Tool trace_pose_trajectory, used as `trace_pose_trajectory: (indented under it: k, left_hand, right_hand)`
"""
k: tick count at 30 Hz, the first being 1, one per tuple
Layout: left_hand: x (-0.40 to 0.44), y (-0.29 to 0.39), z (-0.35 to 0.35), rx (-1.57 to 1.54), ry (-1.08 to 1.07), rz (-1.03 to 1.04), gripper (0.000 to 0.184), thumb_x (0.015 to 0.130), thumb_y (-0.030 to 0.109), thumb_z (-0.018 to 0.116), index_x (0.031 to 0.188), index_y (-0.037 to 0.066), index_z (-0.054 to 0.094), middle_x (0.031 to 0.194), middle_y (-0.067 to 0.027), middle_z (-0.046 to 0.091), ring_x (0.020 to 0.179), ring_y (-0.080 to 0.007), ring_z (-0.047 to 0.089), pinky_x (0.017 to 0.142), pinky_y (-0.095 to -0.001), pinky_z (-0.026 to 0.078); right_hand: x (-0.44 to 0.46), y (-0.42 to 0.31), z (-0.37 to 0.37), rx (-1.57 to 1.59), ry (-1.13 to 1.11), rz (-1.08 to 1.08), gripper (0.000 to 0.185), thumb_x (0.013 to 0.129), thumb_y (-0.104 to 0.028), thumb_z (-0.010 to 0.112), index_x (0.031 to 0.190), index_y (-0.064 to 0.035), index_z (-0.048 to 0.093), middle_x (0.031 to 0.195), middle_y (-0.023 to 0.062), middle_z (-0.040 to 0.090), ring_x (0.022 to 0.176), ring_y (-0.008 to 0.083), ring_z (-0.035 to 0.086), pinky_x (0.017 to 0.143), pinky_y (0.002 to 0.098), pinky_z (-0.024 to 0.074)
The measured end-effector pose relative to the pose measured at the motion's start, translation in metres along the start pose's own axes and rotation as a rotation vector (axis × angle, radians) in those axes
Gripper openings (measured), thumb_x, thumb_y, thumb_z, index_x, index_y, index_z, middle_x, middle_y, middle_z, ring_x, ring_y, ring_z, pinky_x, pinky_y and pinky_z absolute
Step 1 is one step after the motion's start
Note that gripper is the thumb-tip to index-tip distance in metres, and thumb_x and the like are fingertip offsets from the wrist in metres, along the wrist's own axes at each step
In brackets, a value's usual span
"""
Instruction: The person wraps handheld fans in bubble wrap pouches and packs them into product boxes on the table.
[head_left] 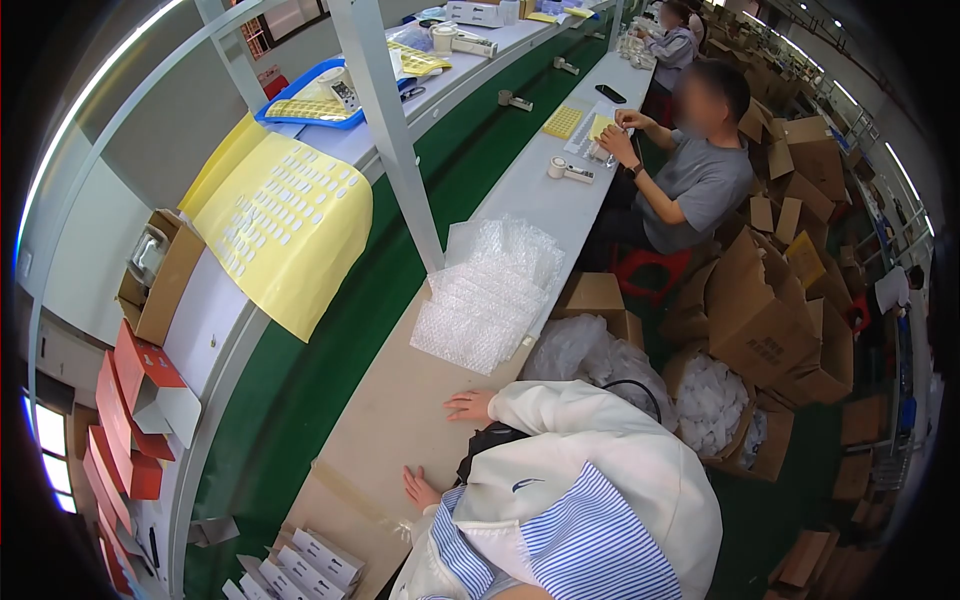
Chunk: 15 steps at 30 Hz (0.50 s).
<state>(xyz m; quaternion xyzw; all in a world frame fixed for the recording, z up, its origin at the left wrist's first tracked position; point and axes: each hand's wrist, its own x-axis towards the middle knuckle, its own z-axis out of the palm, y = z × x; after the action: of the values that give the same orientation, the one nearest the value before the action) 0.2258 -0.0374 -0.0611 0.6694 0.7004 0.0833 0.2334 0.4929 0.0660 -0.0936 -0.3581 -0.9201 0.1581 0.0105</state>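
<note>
My right hand [468, 405] lies flat on the tan worktop [375, 415], fingers stretched out and holding nothing. Just beyond it is a loose pile of clear bubble wrap bags [490, 295], which it does not touch. Closer to the bottom of the view, my left hand [421, 490] rests by the same worktop with its fingers apart and nothing in them. Several small white boxes [310, 565] stand packed together below and left of that hand. A strip of tape [350, 490] runs across the worktop near my left hand.
A green conveyor belt [300, 400] runs alongside. Beyond it, a shelf holds a yellow sticker sheet [290, 220], red boxes [130, 410] and a blue tray [320, 95]. A metal post [385, 130] rises beside the bags. A co-worker [690, 170] sits farther along, near cardboard cartons [765, 300].
</note>
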Motion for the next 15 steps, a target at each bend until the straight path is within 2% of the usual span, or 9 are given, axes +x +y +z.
trace_pose_trajectory:
  k: [8, 12, 15]
  left_hand:
    - [0.0, -0.002, 0.001, -0.026, 0.017, 0.018, 0.059, 0.064, 0.023, 0.058, 0.115, 0.011, 0.032, 0.135, -0.0077, 0.013, 0.124, -0.0238, 0.011, 0.099, -0.0399, 0.009]
    - [-0.002, 0.001, -0.002, -0.027, 0.009, 0.02, 0.057, 0.065, 0.022, 0.057, 0.115, 0.011, 0.032, 0.135, -0.0079, 0.013, 0.124, -0.0239, 0.012, 0.099, -0.0397, 0.009]
    - [-0.001, -0.001, 0.001, -0.022, 0.018, 0.011, 0.056, 0.066, 0.022, 0.056, 0.115, 0.011, 0.032, 0.135, -0.0075, 0.013, 0.124, -0.0236, 0.012, 0.099, -0.0395, 0.009]
  right_hand:
    - [0.0, 0.002, 0.002, 0.031, -0.05, 0.003, 0.092, 0.048, -0.023, 0.068, 0.126, -0.0255, 0.02, 0.135, 0.0034, 0.009, 0.121, 0.0264, 0.017, 0.096, 0.0396, 0.0239]
    - [-0.001, 0.0, 0.0, 0.028, 0.025, -0.002, 0.094, 0.047, -0.022, 0.069, 0.127, -0.0254, 0.019, 0.135, 0.0033, 0.009, 0.121, 0.0264, 0.017, 0.097, 0.0394, 0.0236]
    - [-0.005, -0.007, -0.024, 0.062, -0.093, 0.031, 0.074, 0.06, -0.012, 0.057, 0.124, -0.0275, 0.024, 0.135, 0.0021, 0.011, 0.122, 0.0244, 0.018, 0.095, 0.0379, 0.0265]
